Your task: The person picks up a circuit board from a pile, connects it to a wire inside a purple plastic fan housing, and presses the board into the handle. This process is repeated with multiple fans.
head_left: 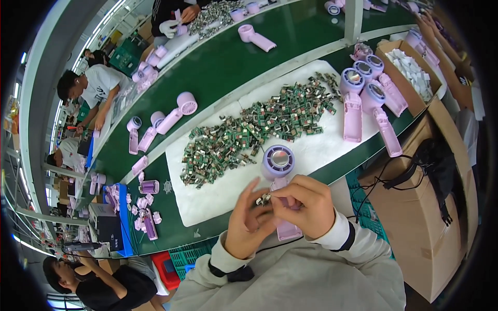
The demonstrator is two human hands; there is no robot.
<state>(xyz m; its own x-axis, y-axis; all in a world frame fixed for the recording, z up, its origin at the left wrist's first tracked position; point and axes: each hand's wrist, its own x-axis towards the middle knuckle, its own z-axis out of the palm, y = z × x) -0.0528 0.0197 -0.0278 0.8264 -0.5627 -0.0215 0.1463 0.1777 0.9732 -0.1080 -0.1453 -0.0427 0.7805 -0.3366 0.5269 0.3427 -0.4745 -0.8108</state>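
Note:
A lilac handheld fan [278, 161] with an opened handle lies in front of me, its round head away from me and its handle partly hidden under my hands. My right hand [308, 205] is closed over the handle, its thumb and forefinger pinching a small circuit board [263, 199]. Close beside that board is my left hand [246, 217], slightly blurred, with curved fingers spread apart. Beyond both hands, a wide heap of small green circuit boards [249, 135] covers much of a white foam sheet [194, 210].
Several lilac fans [353, 114] lie at the right by a cardboard box [410, 72] of white pieces. More fans [168, 119] rest on the green conveyor belt [218, 83]. A large carton [410, 223] with black cables stands at my right. Co-workers [96, 90] sit along the line.

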